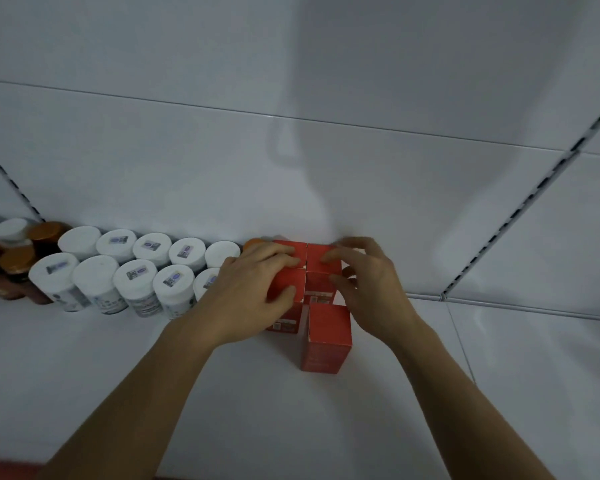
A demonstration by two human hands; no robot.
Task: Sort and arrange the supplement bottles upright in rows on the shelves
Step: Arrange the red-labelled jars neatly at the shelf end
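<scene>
Several red supplement boxes (328, 337) stand upright in a tight block on the white shelf (222, 393), against the back panel. My left hand (253, 289) lies over the block's left side, fingers on the rear left box and thumb pressed on the box in front of it (284, 308). My right hand (371, 289) touches the rear right box (317, 251) with fingertip and thumb, the other fingers spread. The frontmost red box stands free of both hands. Two rows of white-capped bottles (136, 271) stand upright to the left.
Amber bottles with orange caps (14, 265) stand at the far left. One orange cap (253, 243) peeks out behind my left hand. Slotted shelf uprights run along the back panel at right (520, 209) and left (11, 183). A shelf seam (458, 337) lies to the right.
</scene>
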